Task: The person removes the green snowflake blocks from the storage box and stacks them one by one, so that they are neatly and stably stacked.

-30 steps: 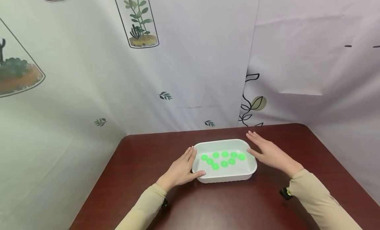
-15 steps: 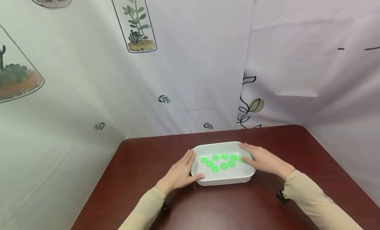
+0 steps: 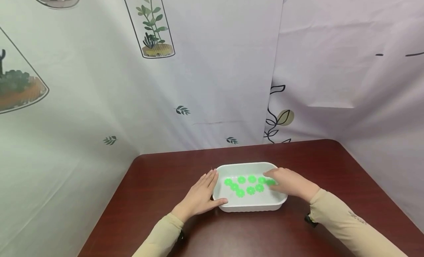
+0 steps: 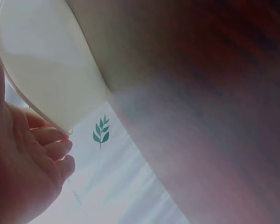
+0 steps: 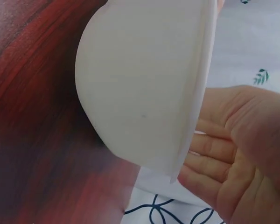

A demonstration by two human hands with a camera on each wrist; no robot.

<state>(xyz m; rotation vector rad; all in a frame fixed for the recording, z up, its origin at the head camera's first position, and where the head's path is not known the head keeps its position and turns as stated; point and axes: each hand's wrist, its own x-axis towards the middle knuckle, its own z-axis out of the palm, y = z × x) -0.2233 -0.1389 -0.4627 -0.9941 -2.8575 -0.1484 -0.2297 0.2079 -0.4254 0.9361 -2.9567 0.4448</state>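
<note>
A white oblong basin point(image 3: 250, 208) stands on the table with several bright green flower-shaped pieces point(image 3: 251, 190) spread over its bottom. My left hand point(image 3: 198, 194) rests on the basin's left end, its fingers straight along the rim and its thumb across the front corner. In the left wrist view, the fingers point(image 4: 56, 142) lie by the rim. My right hand point(image 3: 291, 181) reaches over the right end into the basin. Its fingers and thumb are apart near the rightmost green flower piece point(image 3: 271, 182), which they partly cover. The basin's wall point(image 5: 140, 88) hides its fingertips in the right wrist view.
The dark red-brown table point(image 3: 238, 235) ends at a back edge close to a white patterned curtain point(image 3: 215, 84). More curtain hangs along the left and right sides. A dark wrist strap point(image 3: 310, 221) shows under the right sleeve.
My right hand has moved left and down from beside the basin, over its right rim and in towards the green pieces. My left hand has stayed on the left end.
</note>
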